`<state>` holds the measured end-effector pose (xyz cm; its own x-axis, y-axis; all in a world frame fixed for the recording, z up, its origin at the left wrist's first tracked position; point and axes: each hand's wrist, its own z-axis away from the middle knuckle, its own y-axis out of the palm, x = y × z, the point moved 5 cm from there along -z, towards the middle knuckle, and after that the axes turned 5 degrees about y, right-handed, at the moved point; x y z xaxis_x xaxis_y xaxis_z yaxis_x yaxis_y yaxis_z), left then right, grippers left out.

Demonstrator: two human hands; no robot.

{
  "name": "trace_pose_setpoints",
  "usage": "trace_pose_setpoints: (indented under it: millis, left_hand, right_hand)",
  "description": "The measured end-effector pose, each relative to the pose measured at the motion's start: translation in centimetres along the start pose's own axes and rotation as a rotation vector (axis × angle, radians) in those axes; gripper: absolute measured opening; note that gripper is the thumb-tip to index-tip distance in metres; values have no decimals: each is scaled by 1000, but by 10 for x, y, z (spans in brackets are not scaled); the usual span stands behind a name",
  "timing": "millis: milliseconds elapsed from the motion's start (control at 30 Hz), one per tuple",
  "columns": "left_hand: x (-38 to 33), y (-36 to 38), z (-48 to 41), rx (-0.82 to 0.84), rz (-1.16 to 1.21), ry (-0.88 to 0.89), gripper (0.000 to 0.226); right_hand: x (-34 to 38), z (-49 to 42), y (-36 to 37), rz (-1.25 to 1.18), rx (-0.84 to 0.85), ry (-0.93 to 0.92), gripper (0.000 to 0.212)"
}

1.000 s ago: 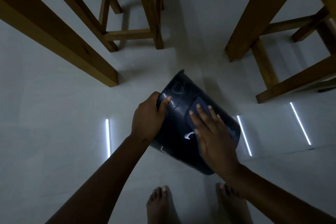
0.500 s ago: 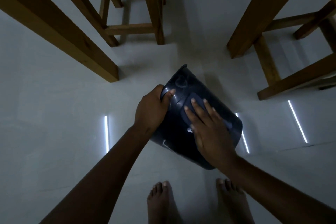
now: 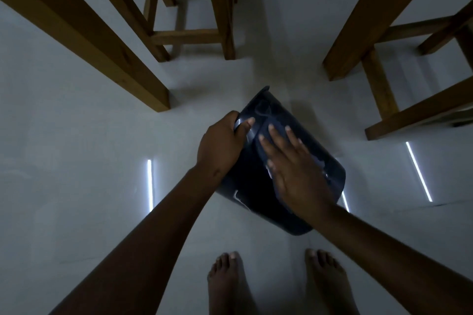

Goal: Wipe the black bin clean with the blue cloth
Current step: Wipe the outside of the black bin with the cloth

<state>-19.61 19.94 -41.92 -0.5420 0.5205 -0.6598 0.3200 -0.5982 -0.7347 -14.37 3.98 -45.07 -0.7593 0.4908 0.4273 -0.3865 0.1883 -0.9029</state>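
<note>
The black bin point(image 3: 245, 194) lies tilted above the pale floor in the middle of the view, its far end pointing up and away from me. My left hand point(image 3: 220, 146) grips its upper left edge, thumb on the outer wall. My right hand point(image 3: 291, 169) lies flat with straight fingers on the bin's side, pressing the blue cloth point(image 3: 321, 163) against it. Most of the cloth is hidden under my palm; only a dark blue strip shows beside my fingers.
Wooden table and stool legs point(image 3: 102, 43) stand at the left, back point(image 3: 222, 7) and right point(image 3: 378, 20). My bare feet point(image 3: 230, 284) are on the floor just below the bin. Thin light strips point(image 3: 149, 184) reflect on the floor.
My right hand with the cloth has slid up the bin's side towards its far end. The left hand keeps its grip, and the bin has shifted slightly upward in view.
</note>
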Motion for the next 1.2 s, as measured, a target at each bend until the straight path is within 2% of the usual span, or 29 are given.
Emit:
trace_pose_setpoints:
  millis: [133, 200, 300, 400, 467, 567, 633, 767, 833, 933, 1033, 1067, 1200]
  left_hand:
    - [-5, -2, -1, 45, 50, 37, 29]
    - [1, -6, 5, 92, 136, 24, 23]
    - [20, -6, 23, 165, 177, -53, 30]
    - [13, -3, 25, 67, 83, -20, 31]
    - [3, -2, 21, -2, 25, 24, 32]
    - [-1, 1, 14, 7, 9, 36, 34]
    - [0, 3, 11, 35, 7, 25, 35]
    - [-2, 5, 7, 46, -27, 19, 41]
    - [0, 5, 6, 45, -37, 6, 42]
    - [4, 4, 10, 46, -30, -14, 41]
    - [4, 5, 8, 45, -24, -3, 40]
    - [3, 5, 6, 51, -17, 2, 40]
    - [-4, 9, -2, 82, -24, -6, 37]
  right_hand:
    - [-23, -22, -6, -218, -52, 177, 50]
    - [-25, -23, -6, -206, -61, 152, 49]
    - [-38, -34, -14, -310, -55, 181, 47]
    - [-47, -26, -20, -412, -42, 237, 46]
    - [-32, 2, -13, -333, -58, 224, 47]
    - [-4, 31, -1, -107, -62, 78, 48]
    - [-6, 14, -4, -128, -33, 22, 48]
    - [-45, -20, -10, -398, -31, 243, 46]
    - [-49, -4, -11, -369, -39, 305, 45]
    - [-18, 33, -7, -116, -88, 193, 49]
    - [-5, 30, -1, -68, -40, 45, 49]
    - [-10, 19, -2, -91, -38, 47, 49]
    - [-48, -10, -8, -327, -48, 257, 47]
